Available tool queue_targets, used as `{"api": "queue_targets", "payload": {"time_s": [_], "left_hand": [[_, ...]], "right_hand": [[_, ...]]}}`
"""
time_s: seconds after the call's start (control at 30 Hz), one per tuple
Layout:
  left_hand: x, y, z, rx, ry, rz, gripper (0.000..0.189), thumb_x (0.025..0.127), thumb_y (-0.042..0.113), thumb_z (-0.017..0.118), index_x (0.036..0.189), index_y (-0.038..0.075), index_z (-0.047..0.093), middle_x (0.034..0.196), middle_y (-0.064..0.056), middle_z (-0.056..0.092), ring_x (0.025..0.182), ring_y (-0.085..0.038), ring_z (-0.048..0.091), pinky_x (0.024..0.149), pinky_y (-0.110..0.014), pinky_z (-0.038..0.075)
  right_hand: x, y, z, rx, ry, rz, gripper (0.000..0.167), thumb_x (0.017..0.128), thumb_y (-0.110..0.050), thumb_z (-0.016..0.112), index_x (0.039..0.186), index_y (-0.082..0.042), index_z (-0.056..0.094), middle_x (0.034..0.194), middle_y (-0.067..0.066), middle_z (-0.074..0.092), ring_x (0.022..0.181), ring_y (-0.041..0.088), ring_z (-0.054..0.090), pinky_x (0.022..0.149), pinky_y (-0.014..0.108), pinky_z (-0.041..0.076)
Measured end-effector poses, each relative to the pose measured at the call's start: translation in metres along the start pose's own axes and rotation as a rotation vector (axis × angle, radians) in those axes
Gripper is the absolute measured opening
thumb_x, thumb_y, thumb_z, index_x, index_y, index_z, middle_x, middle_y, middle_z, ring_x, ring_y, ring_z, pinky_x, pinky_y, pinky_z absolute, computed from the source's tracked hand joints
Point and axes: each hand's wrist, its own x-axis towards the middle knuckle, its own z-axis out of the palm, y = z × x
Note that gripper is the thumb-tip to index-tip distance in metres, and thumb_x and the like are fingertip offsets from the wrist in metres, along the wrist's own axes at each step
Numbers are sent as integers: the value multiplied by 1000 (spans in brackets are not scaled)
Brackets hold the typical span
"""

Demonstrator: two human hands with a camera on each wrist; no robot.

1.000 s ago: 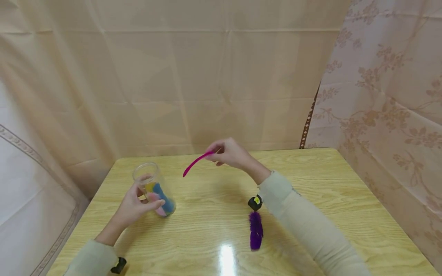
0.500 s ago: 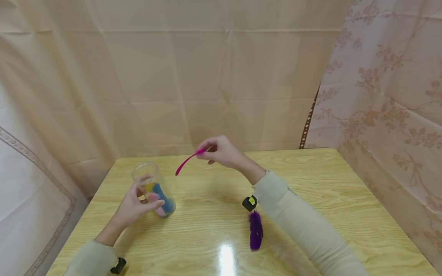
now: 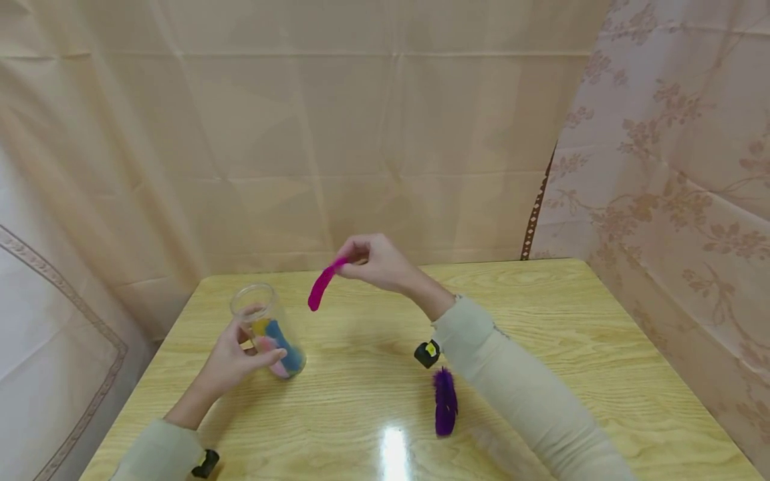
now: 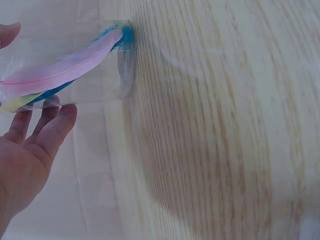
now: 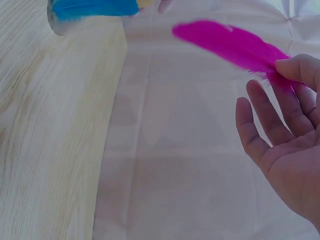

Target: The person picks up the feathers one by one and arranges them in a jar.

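Several feathers (image 3: 282, 344) lie in the clear jar (image 3: 277, 308) the left hand (image 3: 231, 359) grips; the right hand (image 3: 381, 266) pinches a magenta feather (image 3: 321, 287).

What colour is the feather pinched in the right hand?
The feather is bright magenta-pink; the right wrist view shows it best.

No lettering, label, brand, number or sign can be read in any of the views.
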Motion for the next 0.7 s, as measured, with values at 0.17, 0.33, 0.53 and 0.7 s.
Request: {"api": "queue_targets", "payload": {"time_s": [0.17, 0.33, 0.53, 0.7], "left_hand": [[0, -1, 1, -7, 2, 9, 81, 82, 5, 85, 147, 10, 37, 132, -19, 49, 92, -22, 63, 78, -26, 57], [0, -2, 0, 2, 4, 13, 82, 82, 5, 85, 147, 10, 36, 131, -19, 48, 91, -21, 63, 77, -26, 57], [0, -3, 0, 6, 8, 2, 83, 82, 5, 85, 148, 9, 35, 126, -19, 49, 91, -21, 62, 77, -26, 57], [0, -3, 0, 9, 9, 1, 83, 83, 5, 85, 148, 9, 34, 123, -19, 49, 91, -21, 61, 78, -25, 57]], "right_hand": [[5, -6, 7, 44, 34, -65, 18, 92, 1, 70, 109, 3, 70, 95, 10, 72, 86, 25, 69, 80, 32, 59], [10, -13, 14, 137, 74, -99, 31, 91, 6, 70, 121, 3, 61, 103, 14, 67, 89, 23, 71, 82, 34, 59], [16, -21, 21, 235, 83, -135, 37, 89, 11, 71, 123, 4, 57, 104, 17, 66, 88, 25, 70, 82, 36, 59], [16, -23, 25, 218, 65, -155, 31, 90, 6, 71, 120, 2, 62, 105, 14, 69, 90, 24, 68, 83, 36, 59]]}}
